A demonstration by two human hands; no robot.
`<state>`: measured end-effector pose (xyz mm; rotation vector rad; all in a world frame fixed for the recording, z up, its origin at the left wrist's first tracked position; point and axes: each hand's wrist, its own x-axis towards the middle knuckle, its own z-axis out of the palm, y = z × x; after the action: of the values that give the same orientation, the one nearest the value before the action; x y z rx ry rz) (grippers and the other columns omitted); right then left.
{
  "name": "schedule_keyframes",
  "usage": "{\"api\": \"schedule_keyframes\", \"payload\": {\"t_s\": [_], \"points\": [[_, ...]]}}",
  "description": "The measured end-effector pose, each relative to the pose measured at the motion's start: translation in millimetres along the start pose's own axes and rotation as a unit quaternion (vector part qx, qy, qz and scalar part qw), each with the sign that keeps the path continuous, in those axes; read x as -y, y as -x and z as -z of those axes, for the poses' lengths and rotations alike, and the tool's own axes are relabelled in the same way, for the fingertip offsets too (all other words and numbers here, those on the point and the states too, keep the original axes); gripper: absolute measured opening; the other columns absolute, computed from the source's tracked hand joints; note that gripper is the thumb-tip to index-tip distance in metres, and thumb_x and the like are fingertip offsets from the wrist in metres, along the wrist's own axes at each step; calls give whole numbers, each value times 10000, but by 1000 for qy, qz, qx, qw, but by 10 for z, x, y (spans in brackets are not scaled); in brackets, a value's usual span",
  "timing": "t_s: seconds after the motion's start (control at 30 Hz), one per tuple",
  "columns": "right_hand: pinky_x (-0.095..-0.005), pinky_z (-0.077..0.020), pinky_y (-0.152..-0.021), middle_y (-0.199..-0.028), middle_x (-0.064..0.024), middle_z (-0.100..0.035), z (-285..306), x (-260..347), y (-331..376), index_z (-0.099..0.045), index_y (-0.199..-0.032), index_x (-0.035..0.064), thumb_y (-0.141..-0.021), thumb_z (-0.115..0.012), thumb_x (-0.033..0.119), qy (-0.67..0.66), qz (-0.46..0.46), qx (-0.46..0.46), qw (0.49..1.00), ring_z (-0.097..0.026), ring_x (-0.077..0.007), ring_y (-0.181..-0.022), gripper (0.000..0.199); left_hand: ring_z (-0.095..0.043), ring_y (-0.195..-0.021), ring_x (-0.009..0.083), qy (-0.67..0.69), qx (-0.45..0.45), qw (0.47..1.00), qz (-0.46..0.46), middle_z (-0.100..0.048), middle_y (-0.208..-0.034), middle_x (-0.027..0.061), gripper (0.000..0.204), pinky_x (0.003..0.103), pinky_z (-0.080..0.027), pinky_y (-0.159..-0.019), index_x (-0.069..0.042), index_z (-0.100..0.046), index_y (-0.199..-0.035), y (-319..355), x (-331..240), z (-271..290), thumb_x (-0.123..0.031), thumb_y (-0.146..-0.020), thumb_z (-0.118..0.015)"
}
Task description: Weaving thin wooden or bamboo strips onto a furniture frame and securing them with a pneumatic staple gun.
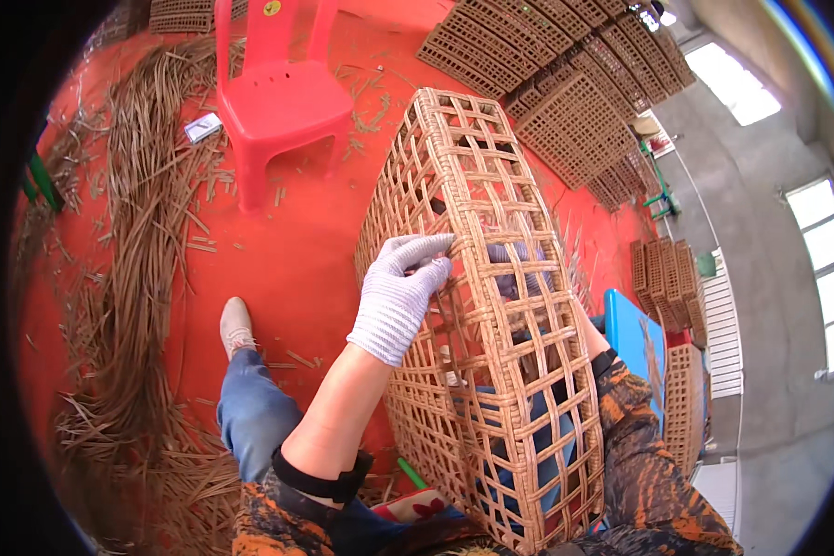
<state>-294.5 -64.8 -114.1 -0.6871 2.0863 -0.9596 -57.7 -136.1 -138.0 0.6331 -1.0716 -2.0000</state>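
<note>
A tall, open-lattice woven basket (473, 243) of tan strips stands tilted between my legs, a narrow side facing up toward me. My left hand (394, 296), in a pale striped knit glove, is closed at the braided corner edge, thumb and forefinger pinched together there. Whether a loose strip lies between those fingertips is too small to tell. On the far right side of the basket is my right hand (517, 264), also gloved and seen only in pieces through the lattice. Its fingers are mostly hidden behind the weave.
A red plastic chair (283, 102) stands ahead on the red floor (292, 250). Long dry strips (139, 204) lie heaped along the left, near a small white packet (203, 127). Finished lattice panels (574, 120) are stacked at the far right. A blue stool (635, 338) sits beside my right arm.
</note>
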Motion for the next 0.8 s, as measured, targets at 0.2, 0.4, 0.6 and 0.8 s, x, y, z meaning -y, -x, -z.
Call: {"api": "schedule_keyframes", "payload": {"t_s": [0.2, 0.4, 0.6, 0.8], "points": [[-300, -505, -788, -940, -75, -672, 60, -23, -47, -646, -1110, 18, -917, -624, 281, -6, 4, -35, 999, -610, -155, -846, 327, -559, -851, 116, -30, -7, 999, -25, -552, -1026, 45, 258, 258, -497, -783, -64, -715, -1061, -22, -14, -39, -45, -807, -673], [-297, -507, -780, -937, -73, -670, 86, -8, -74, -643, -1108, 21, -917, -623, 270, -9, 13, -51, 999, -611, -154, -834, 315, -575, -834, 127, -78, -25, 996, -45, -566, -1020, 62, 232, 269, -496, -780, -56, -717, -1037, -24, -9, -81, -70, -807, -686], [-295, -510, -772, -934, -71, -669, 141, -2, -89, -640, -1106, 23, -917, -622, 259, -13, 21, -62, 998, -612, -152, -822, 302, -592, -904, 132, -54, -18, 998, -25, -597, -1036, 62, 219, 259, -486, -810, -2, -691, -1059, -36, 3, -72, -63, -853, -651], [-292, -512, -765, -931, -69, -667, 191, -1, -98, -637, -1103, 26, -918, -621, 249, -19, 26, -73, 997, -612, -151, -809, 290, -590, -811, 109, -12, -43, 999, -13, -621, -933, 39, 174, 244, -484, -756, -43, -725, -998, -62, 51, -108, -55, -838, -658]]}}
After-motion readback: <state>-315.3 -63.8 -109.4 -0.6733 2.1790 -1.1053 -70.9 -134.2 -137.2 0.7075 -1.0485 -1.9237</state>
